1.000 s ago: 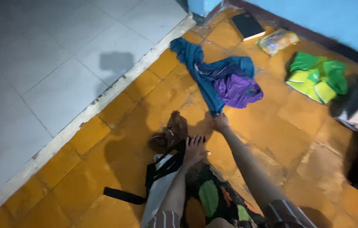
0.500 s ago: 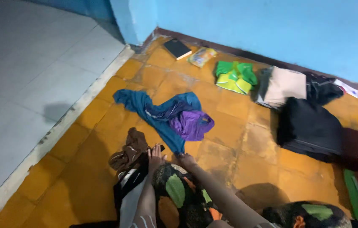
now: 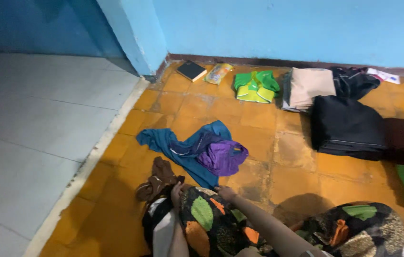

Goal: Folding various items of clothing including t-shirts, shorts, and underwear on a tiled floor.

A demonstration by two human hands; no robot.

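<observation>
Tilted up from a second ago, so more blue wall (image 3: 283, 24) and the far row of folded things come into view; drawn nearer to the knees, too, both hands and the blue garment (image 3: 183, 150) with them.

Spread loose over the orange tiled floor (image 3: 259, 138), that blue garment, with a purple cloth (image 3: 223, 157) bunched on its right side. Pinched at its near corner by the right hand (image 3: 226, 192), fingers closed on the fabric edge as far as the dim light allows; probably gripped there because that corner lies closest to the body. Beyond the fingertips, away toward the wall, the rest of the cloth.

Set lower left, the left hand (image 3: 177, 190), resting at the edge of a black-and-white bag (image 3: 161, 223) and just beside a crumpled brown cloth (image 3: 156, 181); fingers curled or flat, cannot tell, being half hidden by a knee in patterned fabric (image 3: 204, 214).

Lined up along the wall, apparently sorted: a dark book (image 3: 191, 70), a yellow packet (image 3: 218, 73), a folded green and yellow garment (image 3: 256, 86), a beige folded pile (image 3: 309, 87), and a black folded stack (image 3: 347, 126) nearer.
</observation>
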